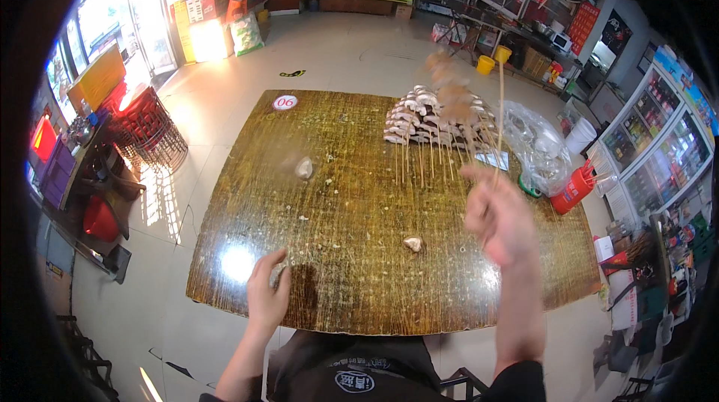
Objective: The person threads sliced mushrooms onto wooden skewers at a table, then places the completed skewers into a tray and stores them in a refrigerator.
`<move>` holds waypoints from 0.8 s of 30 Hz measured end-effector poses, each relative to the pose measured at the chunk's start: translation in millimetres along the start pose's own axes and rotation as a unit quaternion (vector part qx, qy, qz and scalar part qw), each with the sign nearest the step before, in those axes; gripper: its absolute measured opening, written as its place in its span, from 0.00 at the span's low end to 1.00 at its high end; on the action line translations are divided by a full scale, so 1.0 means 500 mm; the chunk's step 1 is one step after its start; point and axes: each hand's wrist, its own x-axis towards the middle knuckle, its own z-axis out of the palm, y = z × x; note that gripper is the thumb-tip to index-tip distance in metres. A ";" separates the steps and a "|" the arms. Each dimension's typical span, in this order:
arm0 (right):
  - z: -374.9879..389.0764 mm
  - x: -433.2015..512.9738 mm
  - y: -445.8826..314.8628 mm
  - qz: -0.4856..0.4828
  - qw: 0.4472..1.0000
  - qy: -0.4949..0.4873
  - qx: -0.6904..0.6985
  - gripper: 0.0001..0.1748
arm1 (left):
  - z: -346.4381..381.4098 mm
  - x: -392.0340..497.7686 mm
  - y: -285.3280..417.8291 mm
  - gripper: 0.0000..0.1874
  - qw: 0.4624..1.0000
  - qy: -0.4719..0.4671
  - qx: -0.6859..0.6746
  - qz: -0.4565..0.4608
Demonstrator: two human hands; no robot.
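Note:
My right hand [500, 214] is raised over the right side of the wooden table [348, 205], blurred by motion. It grips a bare bamboo skewer [501, 104] that points away from me. A second skewer with blurred brown pieces [454, 96], apparently mushroom, also seems to extend from this hand. Beyond it lies a stack of skewered sliced mushrooms [413, 115], sticks pointing towards me. My left hand [269, 289] hovers by the near left edge, thumb and fingers apart, holding nothing. One mushroom piece [413, 243] rests near the middle; another pale piece [304, 168] lies farther left.
Right of the stack are a clear plastic bag [536, 146], a green tape roll [529, 186] and a red canister [573, 191] holding sticks. A round number tag [285, 103] marks the far left corner. A wire basket [149, 132] and drinks fridge [668, 132] stand beyond the table.

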 end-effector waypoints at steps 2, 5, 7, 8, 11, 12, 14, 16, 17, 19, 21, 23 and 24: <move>-0.019 0.086 -0.068 -0.029 0.999 -0.003 0.013 0.15 | -0.021 -0.025 -0.031 0.17 0.993 0.051 0.095 0.043; -0.044 0.230 -0.123 0.034 0.996 0.054 0.062 0.10 | -0.026 -0.046 -0.059 0.16 0.995 0.091 0.031 -0.004; -0.071 0.305 -0.118 0.083 0.992 0.062 0.078 0.07 | -0.023 -0.051 -0.066 0.15 0.991 0.111 0.066 0.023; -0.086 0.336 -0.110 0.107 0.989 0.065 0.083 0.06 | -0.020 -0.051 -0.067 0.15 0.990 0.120 0.072 0.032; -0.133 0.387 -0.074 0.148 0.978 0.119 0.090 0.04 | -0.016 -0.052 -0.065 0.14 0.986 0.131 0.087 0.048; -0.145 0.393 -0.066 0.157 0.973 0.144 0.091 0.03 | -0.016 -0.053 -0.064 0.14 0.986 0.130 0.086 0.051; -0.162 0.387 -0.056 0.166 0.975 0.115 0.091 0.03 | -0.017 -0.053 -0.062 0.13 0.987 0.129 0.083 0.048; -0.162 0.362 -0.052 0.173 0.975 0.115 0.076 0.02 | -0.018 -0.051 -0.061 0.12 0.988 0.127 0.085 0.035; -0.158 0.342 -0.055 0.167 0.979 0.094 0.066 0.06 | -0.018 -0.051 -0.061 0.12 0.988 0.126 0.083 0.035; -0.145 0.287 -0.060 0.143 0.985 0.093 0.004 0.11 | -0.019 -0.050 -0.059 0.12 0.987 0.123 0.096 0.035; -0.134 0.207 -0.057 0.095 0.988 0.100 -0.071 0.14 | -0.020 -0.048 -0.060 0.11 0.986 0.127 0.099 0.041; -0.132 0.106 -0.032 0.012 0.981 0.097 -0.170 0.16 | -0.020 -0.048 -0.060 0.11 0.985 0.126 0.104 0.051; -0.134 0.055 -0.010 -0.046 0.967 0.090 -0.235 0.17 | -0.021 -0.049 -0.061 0.11 0.984 0.130 0.106 0.053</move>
